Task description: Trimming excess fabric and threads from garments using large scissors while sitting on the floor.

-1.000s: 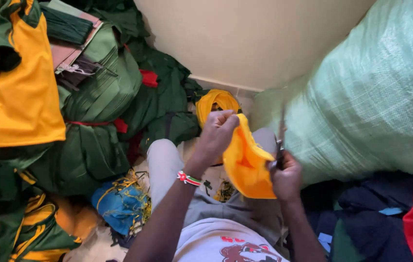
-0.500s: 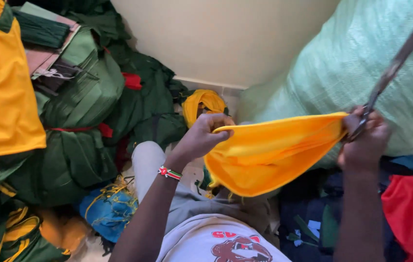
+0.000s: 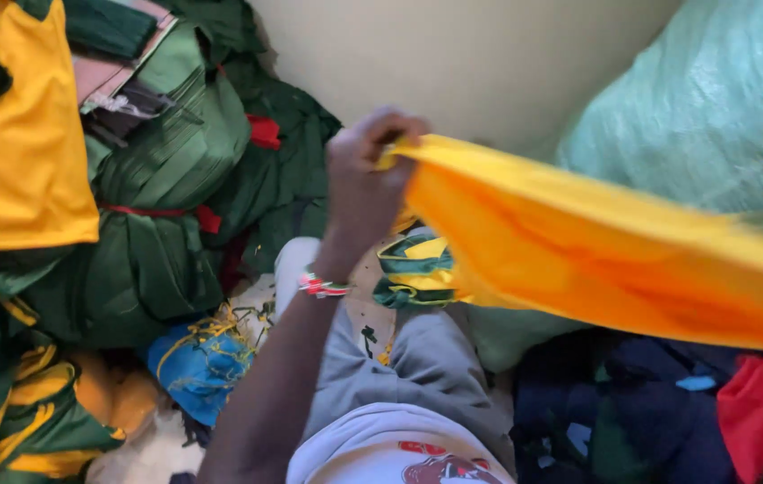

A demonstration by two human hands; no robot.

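My left hand (image 3: pixel 365 175) is raised in front of me, its fingers pinched shut on one end of a yellow-orange cloth (image 3: pixel 614 246). The cloth stretches taut from that hand across to the right edge of the head view. My right hand is out of the frame past that edge. A beaded band (image 3: pixel 323 287) sits on my left wrist. Below the cloth lies a folded green and yellow garment (image 3: pixel 413 269) by my knee.
Stacks of folded green cloth tied with red bands (image 3: pixel 162 170) fill the left. A yellow shirt (image 3: pixel 14 152) lies at the far left. A large pale green woven sack (image 3: pixel 713 108) stands at the right. Dark and red clothes (image 3: pixel 668 412) lie at the lower right. A blue bundle (image 3: pixel 198 363) sits by my leg.
My hands have drawn apart and pulled the yellow cloth out long. My right hand, with the scissors it held, has gone out of view to the right. My left hand has risen.
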